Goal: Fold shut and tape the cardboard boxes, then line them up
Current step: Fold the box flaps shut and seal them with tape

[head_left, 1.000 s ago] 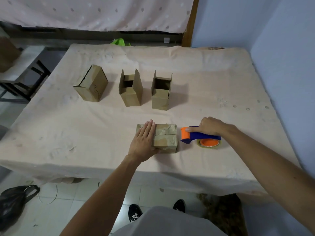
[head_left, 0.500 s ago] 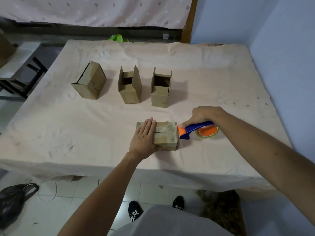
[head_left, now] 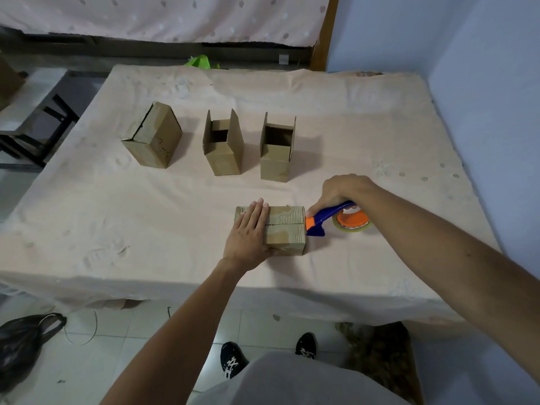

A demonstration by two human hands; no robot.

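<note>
Table (head_left: 117,214): our flat left hand (head_left: 248,232) pins box (head_left: 287,232); right hand (head_left: 342,191), three o'clock, grips dispenser (head_left: 321,220); slipping box could skew tape (head_left: 339,228).

I see the left hand (head_left: 248,238) pressed flat on the folded cardboard box (head_left: 287,229) lying on the worktop (head_left: 146,214). The right hand (head_left: 340,190) grips the blue tape dispenser (head_left: 324,219), its orange nose at the box's right end. Behind stand a closed box (head_left: 155,138) and two open boxes (head_left: 223,147) (head_left: 276,152), flaps up.

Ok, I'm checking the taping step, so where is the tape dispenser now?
Head view, right of centre: the tape dispenser is gripped by the right hand, its orange nose at the right end of the closed box under the left hand.
</note>
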